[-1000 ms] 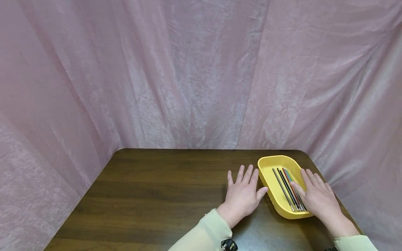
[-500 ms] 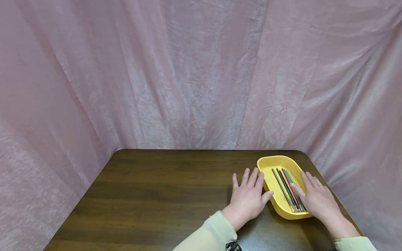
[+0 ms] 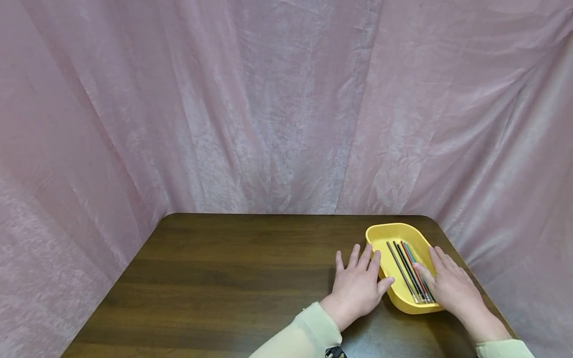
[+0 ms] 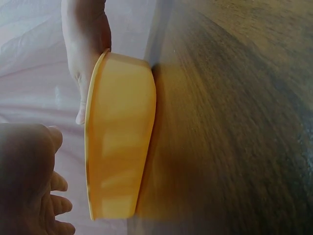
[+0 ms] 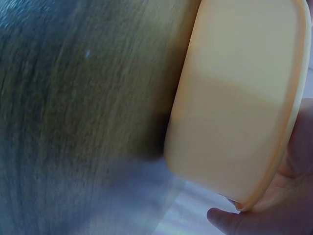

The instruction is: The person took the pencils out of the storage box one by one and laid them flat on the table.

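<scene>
Yellow tray [image 3: 397,233] sits on the right side of the desk [image 3: 224,273], near its right edge, with its long sides running away from us and slightly slanted. Several pencils [image 3: 408,271] lie lengthwise inside it, side by side toward its near end: we make out grey, black, red and blue-green ones, and their near ends look pale or metallic.

Our left hand [image 3: 358,288] is just beside the tray's left wall, its fingers spread wide and holding nothing. From above, the thumb overlaps the rim, but our left wrist view shows a gap between the two.

Our right hand [image 3: 456,288] straddles the right rim, thumb over the inside and the other fingers along the outer side; we cannot tell whether they squeeze the wall.

Pale green sleeves [image 3: 309,333] cover our forearms, and a small black device [image 3: 334,352] shows at the left cuff. Behind the brown wooden desktop, pink curtains [image 3: 286,99] hang in soft folds.
</scene>
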Demonstrator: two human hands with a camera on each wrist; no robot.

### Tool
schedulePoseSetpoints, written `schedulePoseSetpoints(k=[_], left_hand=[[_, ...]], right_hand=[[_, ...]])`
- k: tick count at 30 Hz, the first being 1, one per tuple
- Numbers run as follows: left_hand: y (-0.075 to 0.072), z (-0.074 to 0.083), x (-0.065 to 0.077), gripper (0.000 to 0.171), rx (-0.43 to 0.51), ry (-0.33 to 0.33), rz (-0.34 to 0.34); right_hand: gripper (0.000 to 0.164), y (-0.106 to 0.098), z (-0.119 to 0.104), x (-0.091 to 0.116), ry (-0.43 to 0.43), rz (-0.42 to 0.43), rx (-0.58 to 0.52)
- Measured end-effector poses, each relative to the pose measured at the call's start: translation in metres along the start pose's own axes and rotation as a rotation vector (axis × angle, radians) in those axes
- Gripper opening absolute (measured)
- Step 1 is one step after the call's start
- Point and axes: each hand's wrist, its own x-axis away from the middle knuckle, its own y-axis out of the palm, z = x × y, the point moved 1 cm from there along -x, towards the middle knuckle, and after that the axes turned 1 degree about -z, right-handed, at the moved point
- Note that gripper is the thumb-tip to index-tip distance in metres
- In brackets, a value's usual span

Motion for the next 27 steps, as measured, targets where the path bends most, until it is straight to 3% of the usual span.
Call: schedulePoseSetpoints(k=[27], left_hand=[[0.0021,0.0036,-0.0013,0.069,0.020,0.002,-0.035]], right_hand=[[0.082,0.0002,-0.0035,0.0037,-0.015,0.000,-0.007]])
